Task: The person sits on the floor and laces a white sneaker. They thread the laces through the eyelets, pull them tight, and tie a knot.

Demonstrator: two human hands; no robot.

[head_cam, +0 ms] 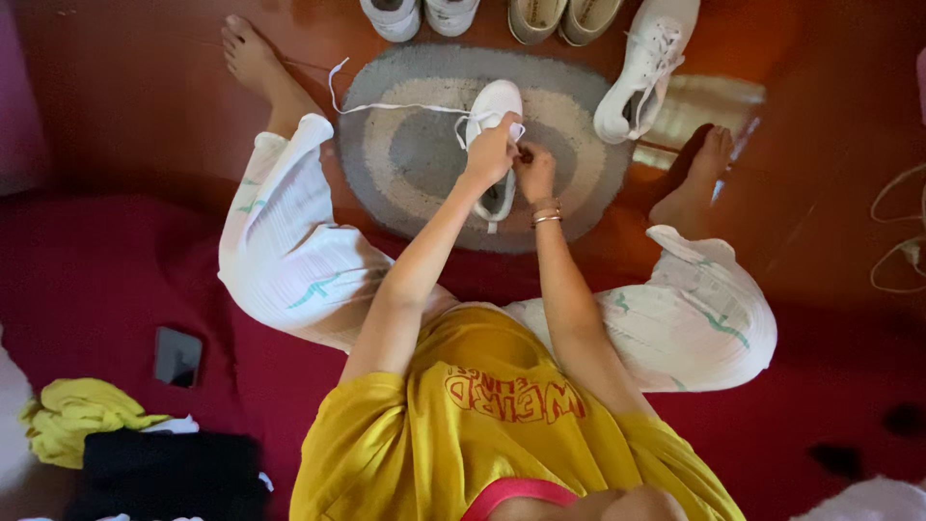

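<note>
I sit on a red cover with both arms stretched down to a white sneaker standing on an oval grey mat. My left hand grips the shoe's upper by the eyelets. My right hand, with bangles at the wrist, pinches the white lace right beside it. The lace's loose end trails left across the mat. A second white sneaker lies tilted at the mat's far right edge.
More shoes line the far edge: a white pair and a beige pair. My bare feet rest on the brown floor either side. A dark phone, yellow cloth and black cloth lie left.
</note>
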